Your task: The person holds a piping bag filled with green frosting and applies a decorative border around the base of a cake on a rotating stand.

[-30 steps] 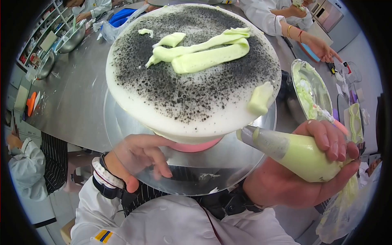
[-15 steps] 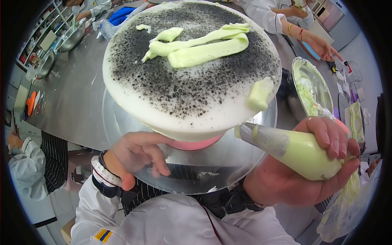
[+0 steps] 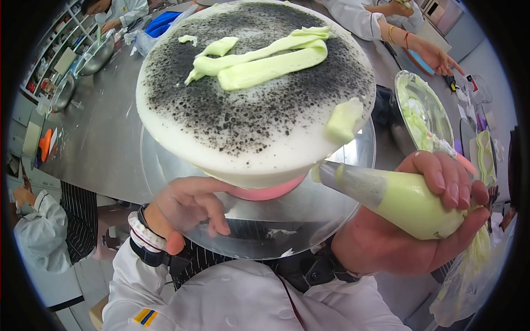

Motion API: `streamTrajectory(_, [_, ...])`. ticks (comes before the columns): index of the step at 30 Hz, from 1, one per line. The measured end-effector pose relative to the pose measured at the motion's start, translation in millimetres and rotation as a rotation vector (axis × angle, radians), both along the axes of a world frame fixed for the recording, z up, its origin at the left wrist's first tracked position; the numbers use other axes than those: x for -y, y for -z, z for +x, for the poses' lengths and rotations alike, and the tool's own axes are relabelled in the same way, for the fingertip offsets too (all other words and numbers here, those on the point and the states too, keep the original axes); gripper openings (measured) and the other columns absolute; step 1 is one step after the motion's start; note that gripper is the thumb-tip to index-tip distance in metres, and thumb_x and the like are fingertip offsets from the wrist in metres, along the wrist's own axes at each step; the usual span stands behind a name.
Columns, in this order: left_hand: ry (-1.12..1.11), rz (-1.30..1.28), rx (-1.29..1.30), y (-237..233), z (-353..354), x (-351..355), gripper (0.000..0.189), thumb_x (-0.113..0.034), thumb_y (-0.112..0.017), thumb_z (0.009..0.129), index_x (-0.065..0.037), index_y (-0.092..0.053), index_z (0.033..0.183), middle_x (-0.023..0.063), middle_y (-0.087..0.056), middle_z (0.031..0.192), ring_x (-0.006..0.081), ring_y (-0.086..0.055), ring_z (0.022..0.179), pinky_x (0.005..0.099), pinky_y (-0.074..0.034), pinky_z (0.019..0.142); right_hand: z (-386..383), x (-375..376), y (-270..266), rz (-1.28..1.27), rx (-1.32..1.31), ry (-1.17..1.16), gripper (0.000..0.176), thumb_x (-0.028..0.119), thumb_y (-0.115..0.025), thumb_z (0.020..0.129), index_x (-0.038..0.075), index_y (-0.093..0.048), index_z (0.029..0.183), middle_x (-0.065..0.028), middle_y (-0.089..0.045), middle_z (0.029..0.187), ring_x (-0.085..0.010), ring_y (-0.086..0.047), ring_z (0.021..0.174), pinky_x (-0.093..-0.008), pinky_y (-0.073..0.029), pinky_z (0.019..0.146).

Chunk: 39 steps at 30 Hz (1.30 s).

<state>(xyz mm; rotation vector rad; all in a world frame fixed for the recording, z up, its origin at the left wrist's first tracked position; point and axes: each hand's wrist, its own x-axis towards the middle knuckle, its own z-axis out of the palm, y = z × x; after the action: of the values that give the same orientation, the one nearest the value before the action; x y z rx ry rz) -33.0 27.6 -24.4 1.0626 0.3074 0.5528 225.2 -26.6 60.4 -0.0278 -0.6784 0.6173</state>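
Observation:
A round white cake with dark speckles stands on a pink base above a clear round plate. Pale green cream strips lie folded across its top, and a short green dab sits at the near right edge. In my right hand is a piping bag full of green cream, its nozzle pointing left, close to the cake's lower side. My left hand is seen through the clear plate's left part, fingers apart, index finger reaching toward the pink base.
A metal bowl smeared with green and white cream stands at the right. Another person's hand points at the upper right. More metal bowls, an orange-handled tool and a blue bag lie on the metal table.
The cake and the nozzle appear slightly further left, as the view has shifted a little. Both hands keep the same pose, and the cream on the cake looks the same.

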Motion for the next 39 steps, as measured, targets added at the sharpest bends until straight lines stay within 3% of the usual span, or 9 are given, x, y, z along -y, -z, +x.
streamTrajectory(26, [-0.01,0.01,0.054,3.1,4.8,0.9,0.11,-0.046,-0.081,0.045,0.006,-0.035,0.13,0.0124,-0.063,0.085,0.0173,-0.058,0.076,0.0287,-0.044,0.068,6.2,0.8,-0.1,-0.033,0.0,-0.035,0.016,0.02,-0.052,0.088,0.006,-0.048,0.094,-0.0025,-0.046,0.077,-0.0106,-0.048,0.074,-0.0262,-0.041,0.072])
streamTrajectory(28, [-0.053,0.053,0.059,1.7,8.9,2.3,0.101,-0.045,-0.08,0.057,0.005,-0.033,0.131,0.0086,-0.059,0.072,0.016,-0.054,0.063,0.0313,-0.039,0.061,7.2,0.8,0.5,-0.032,0.004,-0.034,0.015,0.02,-0.052,0.088,0.006,-0.048,0.094,-0.0024,-0.046,0.077,-0.0105,-0.048,0.074,-0.0261,-0.041,0.072])
streamTrajectory(31, [0.019,0.029,0.094,6.8,3.9,-1.9,0.109,-0.043,-0.081,0.048,0.008,-0.032,0.131,0.0118,-0.062,0.085,0.0163,-0.057,0.075,0.0286,-0.045,0.07,8.5,0.6,1.0,-0.03,0.025,-0.053,0.015,0.02,-0.052,0.088,0.006,-0.048,0.094,-0.0021,-0.046,0.076,-0.0103,-0.048,0.074,-0.026,-0.041,0.072])
streamTrajectory(39, [0.048,0.062,0.133,9.7,4.8,-4.9,0.11,-0.042,-0.081,0.048,0.009,-0.03,0.132,0.0107,-0.06,0.083,0.0157,-0.057,0.077,0.0279,-0.044,0.071,9.1,-0.2,1.1,-0.032,0.035,-0.043,0.015,0.021,-0.051,0.089,0.006,-0.048,0.094,-0.0021,-0.046,0.076,-0.0101,-0.047,0.074,-0.0258,-0.041,0.072])
